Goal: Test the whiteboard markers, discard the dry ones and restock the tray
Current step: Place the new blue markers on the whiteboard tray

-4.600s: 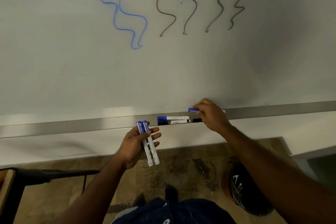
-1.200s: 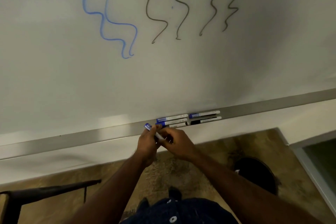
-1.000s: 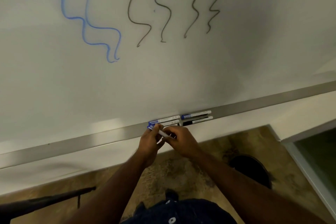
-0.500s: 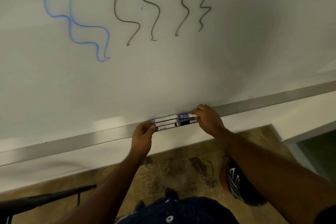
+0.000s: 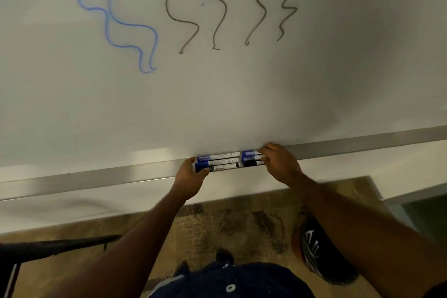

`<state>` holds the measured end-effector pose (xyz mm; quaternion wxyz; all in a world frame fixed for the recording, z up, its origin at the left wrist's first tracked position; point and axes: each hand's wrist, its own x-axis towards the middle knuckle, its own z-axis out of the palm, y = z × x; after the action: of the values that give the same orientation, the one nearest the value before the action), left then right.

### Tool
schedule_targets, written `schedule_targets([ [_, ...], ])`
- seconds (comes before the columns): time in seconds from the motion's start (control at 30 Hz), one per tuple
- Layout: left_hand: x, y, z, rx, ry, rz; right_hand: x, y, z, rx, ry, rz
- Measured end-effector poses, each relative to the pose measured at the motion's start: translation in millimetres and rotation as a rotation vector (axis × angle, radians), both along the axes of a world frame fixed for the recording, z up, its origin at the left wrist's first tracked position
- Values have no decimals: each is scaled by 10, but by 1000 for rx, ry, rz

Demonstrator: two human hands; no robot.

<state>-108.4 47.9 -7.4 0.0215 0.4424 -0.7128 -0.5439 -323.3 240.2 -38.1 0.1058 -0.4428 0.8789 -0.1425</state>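
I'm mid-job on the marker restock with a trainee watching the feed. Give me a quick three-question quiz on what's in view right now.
1. True or false: the left hand hangs well below the tray, touching nothing.
2. How many dark wavy test lines are on the whiteboard? A) two B) four C) six
3. Fill in: the right hand is at the ___ end of the markers lying in the tray.

Key:
1. False. It is at the tray, on the left end of the markers.
2. B
3. right
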Motion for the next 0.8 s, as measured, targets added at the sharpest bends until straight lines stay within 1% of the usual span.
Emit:
schedule_targets([
  [0.1, -19, 7, -5, -107, -23, -123, 62, 22, -27, -9, 1, 1],
  [0.17, -25, 13, -15, -146, -33, -161, 115, 37, -53, -6, 6, 4],
  [0.3, -23, 33, -19, -177, -46, -174, 170, 43, -52, -1, -4, -16],
  [0.4, 2, 16, -20, -194, -64, -179, 196, 19, -9, -34, 17, -23],
  [0.5, 77, -3, -17, -236, -80, -192, 277, -57, 35, -74, -1, -15],
  [0.63, 265, -27, -15, -326, -91, -243, 480, -237, 83, -135, 25, 69],
  [0.8, 652, -133, -51, -460, -166, -284, 862, -543, 118, -90, 24, 207],
])
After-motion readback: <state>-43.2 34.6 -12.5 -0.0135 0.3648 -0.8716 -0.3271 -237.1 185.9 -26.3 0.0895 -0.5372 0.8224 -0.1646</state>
